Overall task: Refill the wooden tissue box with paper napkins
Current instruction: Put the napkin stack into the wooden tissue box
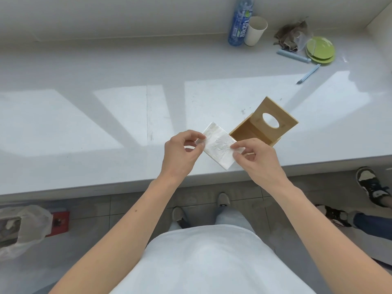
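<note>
1. The left hand (182, 150) pinched the near-left end of the stack of paper napkins (219, 146) between thumb and fingertips. The right hand (257, 158) pinched the opposite end in the same way. The stack was held just above the counter (106, 115), beside the near-left corner of the wooden tissue box (252, 132).
2. The grip covered only the ends, so the soft stack could have sagged in the middle or fanned apart. Loose sheets might then have slid onto the counter or over its near edge to the floor.
3. The stack sat askew to the box opening. If it went in at that angle, a corner would likely have caught on the wall and crumpled the sheets.
4. The lid (273, 122) stood tilted open on the far side. A knock from the right hand could have dropped it shut or pushed the light box along the smooth counter.
5. The inside of the box looked empty as far as it showed.
6. Counts near the hands: two hands, one napkin stack (sheets too fine to count), one box, and one lid with one oval hole.
7. Counts at the far right, well apart: one blue bottle (238, 24), one paper cup (255, 30), one crumpled cloth (290, 35), what looked like two stacked green plates (320, 49), and two slim blue tools (293, 56).
</note>
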